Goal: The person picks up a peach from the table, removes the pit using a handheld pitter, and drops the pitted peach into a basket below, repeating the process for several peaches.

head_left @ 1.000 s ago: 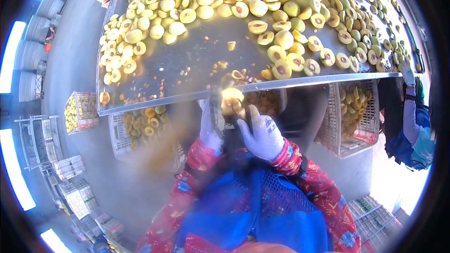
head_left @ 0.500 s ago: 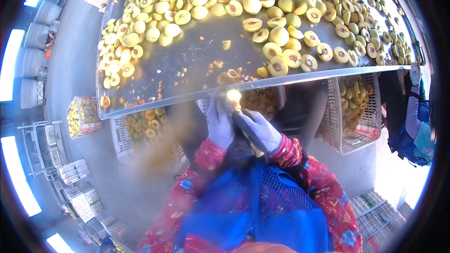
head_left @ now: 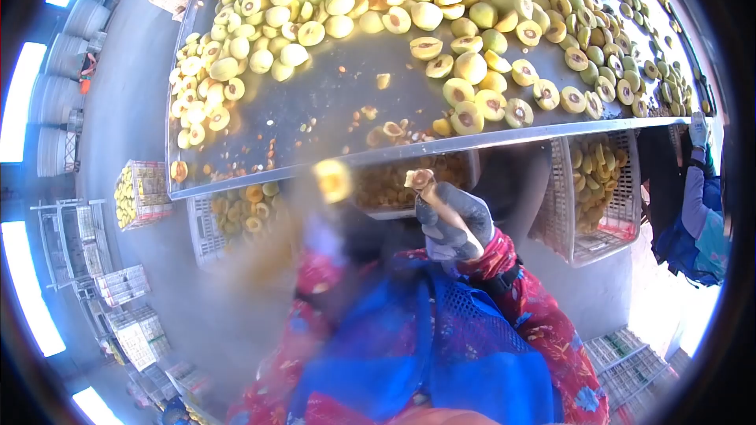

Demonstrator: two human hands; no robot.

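Observation:
My left hand (head_left: 321,232), in a pale glove, is smeared by motion in front of the table edge. A yellow peach half (head_left: 332,181) shows at its fingertips. My right hand (head_left: 453,224), in a grey and white glove, is closed around a slim wooden-handled tool (head_left: 463,216). By the top of that fist sits a small brownish piece with pale flesh (head_left: 420,179), apart from the left hand. Beyond both hands, halved peaches (head_left: 468,63) are heaped on the metal table (head_left: 299,110), some with brown pits showing.
Under the table edge stand crates of peach pieces, one at the right (head_left: 563,205) and one at the left (head_left: 203,228). Pits and scraps (head_left: 268,153) lie near the table's front edge. A co-worker's gloved hand (head_left: 698,130) rests at the far right edge.
My hands were together at the table edge and are now apart. The left has moved left with the peach half; the right has turned, showing the tool's handle across its palm.

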